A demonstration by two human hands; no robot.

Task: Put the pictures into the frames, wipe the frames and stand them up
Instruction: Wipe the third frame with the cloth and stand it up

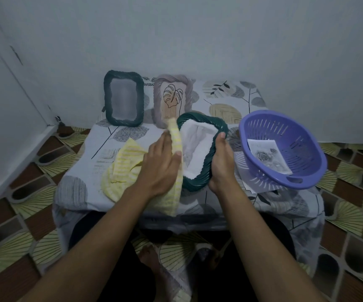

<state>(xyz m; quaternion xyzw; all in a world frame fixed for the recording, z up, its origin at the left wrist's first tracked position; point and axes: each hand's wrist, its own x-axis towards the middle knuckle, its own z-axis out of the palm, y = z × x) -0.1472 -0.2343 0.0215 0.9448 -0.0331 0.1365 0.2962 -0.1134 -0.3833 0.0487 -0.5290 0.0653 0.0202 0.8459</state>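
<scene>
The right hand (222, 162) is gripping the right edge of the dark green frame (195, 182), thumb up on the front rim and fingers curled behind. The frame is tilting over the front middle of the bench (102, 136), its white inside facing up. The left hand (161, 164) is holding the yellow cloth (126, 164) against the frame's left edge, thumb hooking over the cloth, fingers lying fairly straight along it (the rest of the cloth is trailing onto the bench). At the back, a second green frame (107, 99) and a mauve frame (161, 88) with a leaf picture (173, 97) are standing side by side against the wall (198, 40). To the right, a purple basket (302, 149) is sitting tilted, holding a rose picture (267, 155).
</scene>
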